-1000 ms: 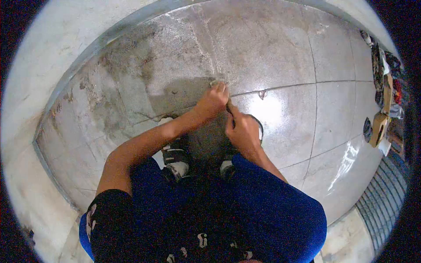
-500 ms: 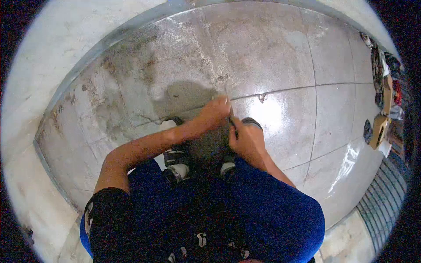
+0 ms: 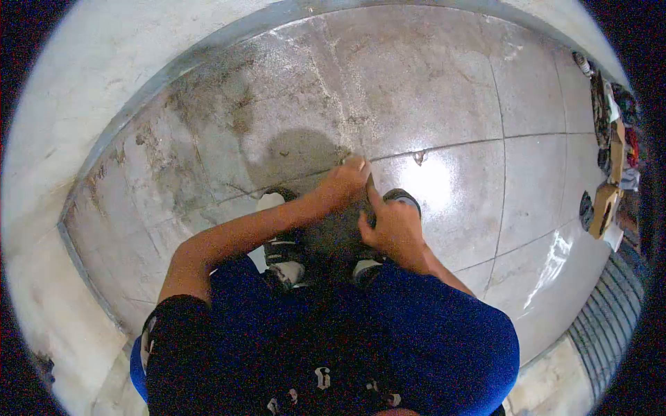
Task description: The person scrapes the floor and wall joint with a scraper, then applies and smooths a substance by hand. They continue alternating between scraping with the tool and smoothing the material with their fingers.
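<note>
I am squatting over a grey tiled floor (image 3: pixel 430 76). My left hand (image 3: pixel 343 184) reaches forward with its fingers curled; the fingertips press a small pale object (image 3: pixel 352 161) against a tile joint (image 3: pixel 444 147). Close beside it on the right, my right hand (image 3: pixel 392 229) is closed around a thin dark tool (image 3: pixel 368 188) that runs along the raised forefinger toward the left hand. The two hands almost touch. What the pale object is cannot be made out. A dark damp patch (image 3: pixel 298 154) lies on the tile just left of the fingertips.
My sandalled feet (image 3: pixel 281 251) stand under the hands, one toe (image 3: pixel 404 197) showing by the right hand. A pale wall (image 3: pixel 62 139) curves along the left. Boxes and clutter (image 3: pixel 610 166) line the far right, and a metal floor grate (image 3: pixel 603 319) lies at the lower right.
Both hands have drawn back toward me along the floor, staying close together. The damp patch, partly covered before, now shows fully ahead of the left fingertips.
</note>
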Demonstrator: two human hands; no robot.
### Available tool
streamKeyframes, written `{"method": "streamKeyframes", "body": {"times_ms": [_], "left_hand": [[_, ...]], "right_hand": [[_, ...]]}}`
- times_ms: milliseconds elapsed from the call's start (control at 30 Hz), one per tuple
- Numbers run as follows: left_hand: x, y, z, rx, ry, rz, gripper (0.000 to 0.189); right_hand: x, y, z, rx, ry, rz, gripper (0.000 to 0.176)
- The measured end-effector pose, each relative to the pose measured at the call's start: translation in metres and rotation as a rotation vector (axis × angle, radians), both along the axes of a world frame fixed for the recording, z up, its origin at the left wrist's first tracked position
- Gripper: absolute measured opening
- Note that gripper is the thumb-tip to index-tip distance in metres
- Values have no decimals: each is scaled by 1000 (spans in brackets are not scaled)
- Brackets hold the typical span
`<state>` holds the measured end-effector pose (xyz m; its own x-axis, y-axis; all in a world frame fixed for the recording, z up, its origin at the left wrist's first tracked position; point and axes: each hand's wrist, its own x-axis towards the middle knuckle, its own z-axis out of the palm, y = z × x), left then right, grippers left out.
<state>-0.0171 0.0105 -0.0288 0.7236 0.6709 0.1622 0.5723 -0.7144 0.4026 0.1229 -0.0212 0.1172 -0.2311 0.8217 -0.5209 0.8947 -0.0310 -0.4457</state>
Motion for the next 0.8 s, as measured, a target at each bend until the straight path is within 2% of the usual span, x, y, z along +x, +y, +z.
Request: {"method": "streamKeyframes", "body": {"times_ms": [133, 167, 233, 300, 333, 433, 533, 633, 733, 800], "left_hand": [[5, 44, 4, -114, 90, 152, 37], [1, 39, 5, -202, 118, 135, 37], [-5, 33, 22, -361, 175, 95, 36], [-9, 10, 7, -159, 81, 29, 33], [-10, 6, 5, -61, 35, -8, 32], [0, 33, -3, -161, 140, 36, 31], [0, 59, -6, -59, 32, 182, 32], [-11, 37, -5, 10, 90, 28, 33], [-12, 17, 1, -29, 4, 8, 35], [-8, 39, -6, 10, 66, 19, 37]], "right_hand": [[-9, 31, -19, 95, -11, 6, 60], [-11, 33, -20, 143, 0, 18, 59], [-10, 21, -10, 65, 26, 42, 55], [-10, 4, 0, 50, 36, 53, 54], [-9, 6, 1, -33, -3, 90, 58], [-11, 24, -9, 21, -17, 70, 64], [-17, 45, -26, 170, -25, 75, 61], [-20, 27, -14, 56, -82, 116, 61], [-17, 8, -9, 81, -24, 86, 57], [-15, 27, -10, 65, -21, 58, 53]]}}
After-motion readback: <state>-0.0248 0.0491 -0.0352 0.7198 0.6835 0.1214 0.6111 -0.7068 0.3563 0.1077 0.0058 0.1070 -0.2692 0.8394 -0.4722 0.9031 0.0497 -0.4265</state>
